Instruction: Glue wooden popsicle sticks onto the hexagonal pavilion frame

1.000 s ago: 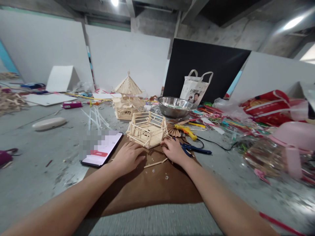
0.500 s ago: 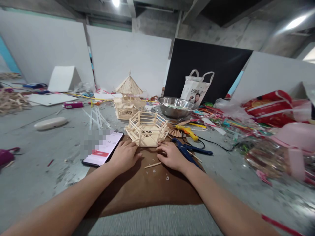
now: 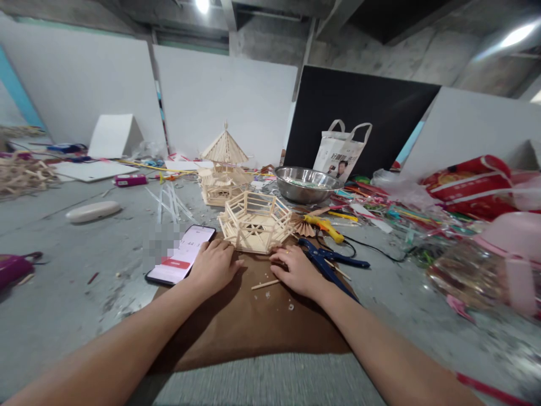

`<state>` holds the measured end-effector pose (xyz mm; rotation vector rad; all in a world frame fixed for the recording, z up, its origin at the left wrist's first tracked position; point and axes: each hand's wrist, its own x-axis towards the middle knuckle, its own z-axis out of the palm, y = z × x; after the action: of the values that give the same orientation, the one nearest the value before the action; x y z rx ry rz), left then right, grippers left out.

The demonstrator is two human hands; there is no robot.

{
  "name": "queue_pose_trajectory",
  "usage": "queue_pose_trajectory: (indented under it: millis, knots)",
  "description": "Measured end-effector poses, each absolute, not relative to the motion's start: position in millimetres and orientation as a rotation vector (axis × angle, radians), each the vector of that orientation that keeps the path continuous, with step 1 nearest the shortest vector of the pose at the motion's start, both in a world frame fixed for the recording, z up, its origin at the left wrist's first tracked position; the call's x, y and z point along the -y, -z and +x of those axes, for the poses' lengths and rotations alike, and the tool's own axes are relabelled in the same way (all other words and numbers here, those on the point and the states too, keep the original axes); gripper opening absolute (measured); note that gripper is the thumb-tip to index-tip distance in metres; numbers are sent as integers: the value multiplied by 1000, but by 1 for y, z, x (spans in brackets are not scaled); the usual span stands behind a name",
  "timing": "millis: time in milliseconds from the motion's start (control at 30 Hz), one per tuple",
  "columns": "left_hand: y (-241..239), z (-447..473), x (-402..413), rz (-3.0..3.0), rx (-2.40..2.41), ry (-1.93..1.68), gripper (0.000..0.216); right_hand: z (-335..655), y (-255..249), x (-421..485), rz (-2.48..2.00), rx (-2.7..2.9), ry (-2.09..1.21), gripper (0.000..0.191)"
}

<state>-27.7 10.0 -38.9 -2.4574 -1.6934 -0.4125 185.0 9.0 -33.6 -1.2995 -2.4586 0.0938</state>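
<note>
A small hexagonal frame of pale wooden sticks sits flat at the far edge of a brown mat. My left hand rests on the mat at the frame's near left corner, fingers curled and touching its base. My right hand lies at the near right corner, fingers stretched toward the base. A loose stick lies on the mat between my hands. Behind the frame stands a finished stick pavilion with a pointed roof.
A phone lies left of the mat, blue scissors and a yellow glue gun to the right. A steel bowl, a paper bag, coloured sticks and plastic bags crowd the right side. More stick pieces sit far left.
The stick frame, tilted up a second ago, has come down flat on the mat. Both hands have drawn slightly back toward its near corners.
</note>
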Motion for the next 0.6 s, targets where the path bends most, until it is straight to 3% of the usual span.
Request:
queue_pose_trajectory:
  millis: [267,600]
  knots:
    - [43,-26,-10,-2487,1667,404,39,187,39,-11,-1383,2507,-92,46]
    - [46,-25,-10,-2503,1641,435,42,187,37,-12,-1441,2561,-84,53]
